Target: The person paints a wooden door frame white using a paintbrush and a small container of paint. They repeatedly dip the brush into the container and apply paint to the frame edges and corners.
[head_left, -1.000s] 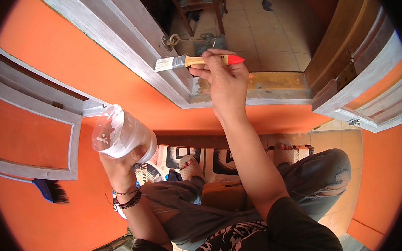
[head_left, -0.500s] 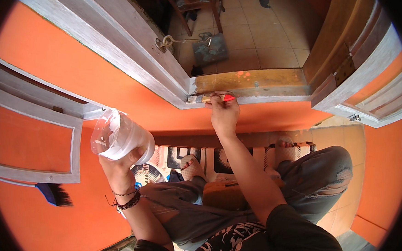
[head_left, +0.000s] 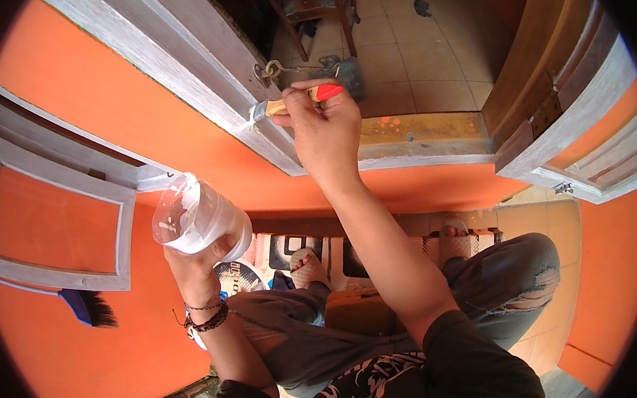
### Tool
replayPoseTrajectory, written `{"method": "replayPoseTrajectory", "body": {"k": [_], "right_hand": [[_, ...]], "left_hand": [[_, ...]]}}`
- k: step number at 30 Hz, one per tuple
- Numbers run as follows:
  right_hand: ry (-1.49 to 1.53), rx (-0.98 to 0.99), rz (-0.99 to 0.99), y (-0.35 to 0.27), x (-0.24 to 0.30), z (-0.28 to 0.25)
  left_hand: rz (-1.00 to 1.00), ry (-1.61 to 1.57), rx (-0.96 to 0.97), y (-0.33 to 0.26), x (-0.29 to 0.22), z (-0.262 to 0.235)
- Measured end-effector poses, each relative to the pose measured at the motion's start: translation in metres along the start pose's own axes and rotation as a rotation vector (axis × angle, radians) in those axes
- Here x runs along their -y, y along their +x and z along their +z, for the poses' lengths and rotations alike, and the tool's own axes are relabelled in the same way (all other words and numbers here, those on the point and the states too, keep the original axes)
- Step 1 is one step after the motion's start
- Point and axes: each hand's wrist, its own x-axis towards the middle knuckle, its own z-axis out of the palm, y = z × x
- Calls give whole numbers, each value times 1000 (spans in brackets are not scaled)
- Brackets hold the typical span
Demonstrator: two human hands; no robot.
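Observation:
My left hand is wrapped round a clear plastic tub tilted toward the left, its inside coated with white paint. Between the fingers of my right hand is a paintbrush with a wooden handle, a red end and a metal ferrule. White paint shows on its bristles, which are at the left post of the wooden window frame. This post is greyish white. Along the bottom, the frame's sill is bare brown wood on its inner part and whitish along its outer edge.
A metal hook latch juts from the left post. Open shutters stand at the right and left. A blue-backed brush hangs below the left shutter. Inside are a wooden chair and tiled floor; orange wall lies below the sill.
My right hand has lifted the paintbrush from the sill's left corner up and leftward to the left post. My left hand and the tub have shifted only slightly in view.

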Motion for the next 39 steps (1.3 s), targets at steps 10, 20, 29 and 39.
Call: {"method": "replayPoseTrajectory", "body": {"k": [10,20,29,39], "right_hand": [[507,-115,268,-18,-57,-28],[-387,-143,113,-30,-98,-95],[-593,38,133,-10,-66,-61],[-646,-55,-48,-9,-75,-69]], "left_hand": [[12,-2,-5,-1,-4,1],[13,-14,-14,-2,-2,1],[24,11,-31,-1,-1,-2],[18,-1,-13,-2,-3,1]]}}
